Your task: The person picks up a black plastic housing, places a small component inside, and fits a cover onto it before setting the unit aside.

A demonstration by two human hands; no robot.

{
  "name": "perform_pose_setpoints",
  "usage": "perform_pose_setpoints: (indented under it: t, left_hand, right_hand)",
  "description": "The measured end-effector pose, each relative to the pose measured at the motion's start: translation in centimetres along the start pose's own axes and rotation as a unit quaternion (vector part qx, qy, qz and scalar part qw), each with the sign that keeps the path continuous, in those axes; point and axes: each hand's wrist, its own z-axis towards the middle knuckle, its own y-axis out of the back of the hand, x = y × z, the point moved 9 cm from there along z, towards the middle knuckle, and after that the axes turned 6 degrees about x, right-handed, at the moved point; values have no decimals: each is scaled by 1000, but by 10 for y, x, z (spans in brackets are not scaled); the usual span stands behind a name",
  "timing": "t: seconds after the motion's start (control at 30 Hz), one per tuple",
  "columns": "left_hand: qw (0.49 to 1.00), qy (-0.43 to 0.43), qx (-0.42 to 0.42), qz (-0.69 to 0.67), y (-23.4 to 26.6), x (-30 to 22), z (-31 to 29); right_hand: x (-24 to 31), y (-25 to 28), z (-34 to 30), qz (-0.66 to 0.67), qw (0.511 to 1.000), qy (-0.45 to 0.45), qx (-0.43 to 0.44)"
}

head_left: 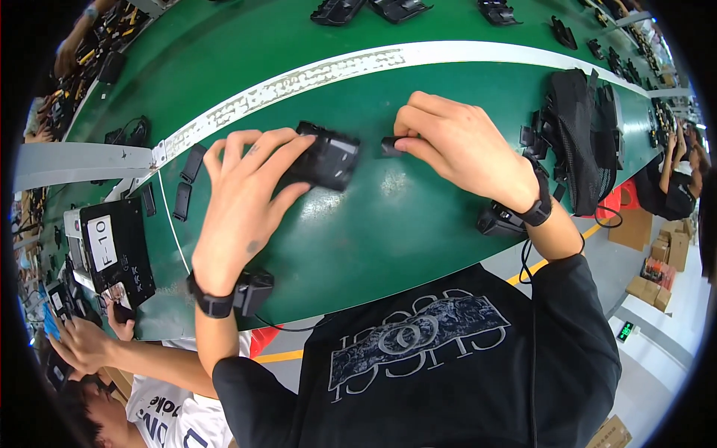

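Note:
Over the green workbench (pixel 358 246), my left hand (pixel 250 183) grips a black, boxy plastic part (pixel 334 160) by its left side, thumb below and fingers above. Motion blurs this part, so its details cannot be made out. To the right, my right hand (pixel 467 142) pinches a small dark piece (pixel 389 147) between thumb and fingertips. A short gap of green surface separates the two things. Each wrist wears a black strap with a small device on it.
Slim black pieces (pixel 182 201) lie left of my left hand. A black mesh bag (pixel 581 142) stands at the right. Beyond the white strip (pixel 448 51) are several black plastic parts (pixel 401 7). A co-worker's hand (pixel 82 345) is at the lower left, near a black panel (pixel 119 250).

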Motion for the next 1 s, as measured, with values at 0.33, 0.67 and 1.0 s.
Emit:
perform_pose_setpoints:
  t: [0.33,0.67,1.0]
  left_hand:
    - [994,-5,-84,-63,-32,-11,13]
    - [994,-40,-99,-4,-38,-22,10]
    - [992,-52,-116,12,-42,-25,15]
  right_hand:
    - [28,-16,23,-88,990,75,-78]
    - [18,-27,34,-107,993,54,-8]
    - [14,-34,49,-129,988,62,58]
